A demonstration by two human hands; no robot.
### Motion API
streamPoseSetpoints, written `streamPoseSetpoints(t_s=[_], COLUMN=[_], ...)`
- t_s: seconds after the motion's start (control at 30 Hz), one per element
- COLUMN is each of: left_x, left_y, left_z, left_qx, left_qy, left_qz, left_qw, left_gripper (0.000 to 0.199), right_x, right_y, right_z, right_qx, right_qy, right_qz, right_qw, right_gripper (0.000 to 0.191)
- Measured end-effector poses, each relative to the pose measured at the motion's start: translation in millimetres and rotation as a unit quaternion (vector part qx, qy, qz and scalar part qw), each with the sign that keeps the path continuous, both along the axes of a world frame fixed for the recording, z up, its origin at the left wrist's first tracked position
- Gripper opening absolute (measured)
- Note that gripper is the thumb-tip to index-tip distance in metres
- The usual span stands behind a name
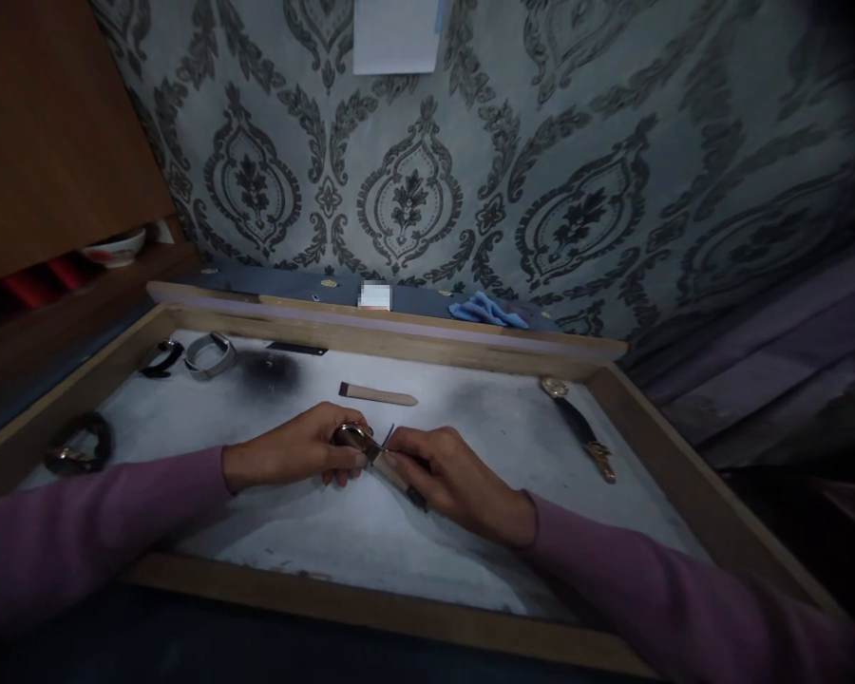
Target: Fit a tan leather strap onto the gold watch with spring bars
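My left hand [313, 446] is closed around the round, shiny case of a wristwatch [354, 437], held above the tray's middle. Close against it, the fingers of my right hand [446, 475] pinch a thin dark tool [389, 435] at the watch's edge; its exact kind is unclear. A light-lined watch strap [399, 480] slants down from the case under my right fingers, and whether it is attached is hidden. Just beyond my hands, a loose beige strap piece [379, 393] with a dark end lies flat.
A wooden-rimmed tray [313, 594] with a white base surrounds the work. At its left lie a dark watch [78, 445], a black-strapped watch [162, 359], a grey band [210, 355] and a black strip [297, 349]. Rightward is a gold watch [577, 418]; behind, a blue cloth [488, 311].
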State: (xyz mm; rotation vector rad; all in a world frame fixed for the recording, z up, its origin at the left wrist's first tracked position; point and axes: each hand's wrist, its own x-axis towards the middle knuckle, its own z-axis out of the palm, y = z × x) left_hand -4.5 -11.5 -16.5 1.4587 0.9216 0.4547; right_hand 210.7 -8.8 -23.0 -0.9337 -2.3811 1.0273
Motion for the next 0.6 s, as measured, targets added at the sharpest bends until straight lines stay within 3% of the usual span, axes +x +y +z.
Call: streamPoseSetpoints(t_s=[0.6], left_x=[5.6], left_y=[-1.0], left_z=[5.7], left_qx=[-0.010], left_qy=[0.009], left_qz=[0.024], left_qw=[1.000], left_gripper=[0.014], right_x=[-2.2], right_y=[-3.1], right_z=[2.8], right_qx=[0.018], right_qy=[0.008], right_qz=[0.002], right_qw=[1.000], right_gripper=[0.019])
